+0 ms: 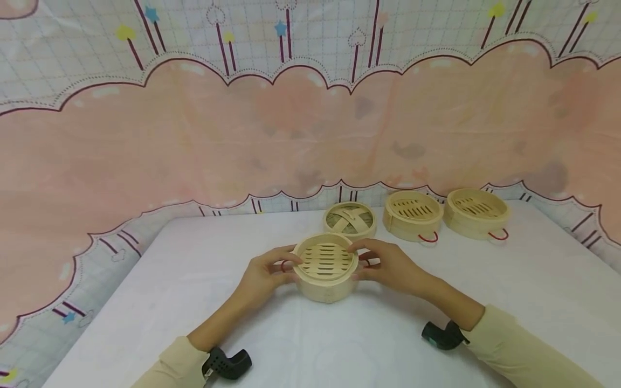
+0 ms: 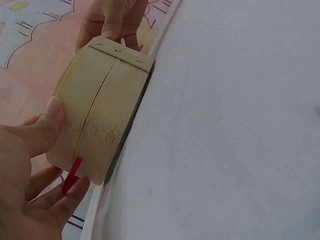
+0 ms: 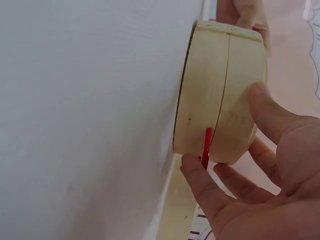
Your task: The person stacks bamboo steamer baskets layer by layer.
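Observation:
Between both hands sits a round bamboo steamer basket (image 1: 326,288) with a slatted top and small red cord handles on its sides. My left hand (image 1: 273,268) grips its left side, the thumb (image 2: 54,111) pressed to the wall and fingers around the red handle (image 2: 73,175). From the opposite side my right hand (image 1: 383,263) holds the rim and wall, its fingers curled by the other red handle (image 3: 206,145). A seam runs around the steamer's wall in both wrist views, and its lower edge is right at the white tabletop.
Just behind the held steamer stands a bamboo lid (image 1: 350,220) with a woven cross top. Two more slatted steamer baskets, one nearer (image 1: 412,215) and one farther right (image 1: 476,214), stand at the back right with red handles. A patterned cloth (image 1: 291,134) hangs behind the white table (image 1: 310,345).

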`<state>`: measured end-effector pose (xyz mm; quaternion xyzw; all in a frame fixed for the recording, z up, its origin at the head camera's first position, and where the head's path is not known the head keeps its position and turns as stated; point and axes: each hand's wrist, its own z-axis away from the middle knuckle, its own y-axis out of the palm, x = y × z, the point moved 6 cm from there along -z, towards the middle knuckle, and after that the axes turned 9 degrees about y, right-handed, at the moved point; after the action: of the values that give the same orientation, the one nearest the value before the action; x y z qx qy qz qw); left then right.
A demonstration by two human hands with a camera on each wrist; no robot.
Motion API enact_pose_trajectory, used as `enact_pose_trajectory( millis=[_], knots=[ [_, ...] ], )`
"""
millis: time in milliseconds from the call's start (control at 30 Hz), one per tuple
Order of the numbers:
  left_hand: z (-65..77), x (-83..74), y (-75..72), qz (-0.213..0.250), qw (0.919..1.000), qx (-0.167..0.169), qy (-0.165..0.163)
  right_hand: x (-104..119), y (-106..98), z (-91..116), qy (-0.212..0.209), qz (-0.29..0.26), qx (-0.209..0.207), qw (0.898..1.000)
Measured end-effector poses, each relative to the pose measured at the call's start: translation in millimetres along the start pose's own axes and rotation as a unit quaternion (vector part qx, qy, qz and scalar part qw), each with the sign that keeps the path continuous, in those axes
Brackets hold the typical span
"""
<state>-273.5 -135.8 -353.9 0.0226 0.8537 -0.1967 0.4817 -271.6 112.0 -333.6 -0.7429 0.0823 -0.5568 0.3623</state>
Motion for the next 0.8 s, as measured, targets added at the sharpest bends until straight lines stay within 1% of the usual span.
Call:
enact_pose_trajectory(
  millis=[100,300,533,633,700,800],
  knots=[
    [2.3,-0.6,-5.4,-0.002,1.0000,-0.003,-0.005,2.3,3.7,-4.1,-0.002,0.005,-0.001,1.000],
    [6.5,-2.4,-13.8,-0.007,1.0000,-0.006,-0.001,5.9,10.3,-9.4,0.000,0.000,0.004,1.000],
    [8.4,-1.2,-16.1,0.003,1.0000,-0.004,0.007,7.3,12.5,-10.7,0.001,0.001,0.005,1.000],
    [8.9,-1.2,-16.5,0.005,0.9999,-0.002,0.012,7.0,12.9,-10.9,0.007,0.000,0.011,1.000],
    [9.7,-1.4,-16.6,0.010,0.9998,-0.001,0.015,7.5,12.6,-10.7,0.009,0.006,0.017,1.000],
    [11.3,-0.5,-16.6,0.022,0.9997,-0.001,0.011,8.5,8.4,-9.3,0.009,0.022,0.013,1.000]
  ],
)
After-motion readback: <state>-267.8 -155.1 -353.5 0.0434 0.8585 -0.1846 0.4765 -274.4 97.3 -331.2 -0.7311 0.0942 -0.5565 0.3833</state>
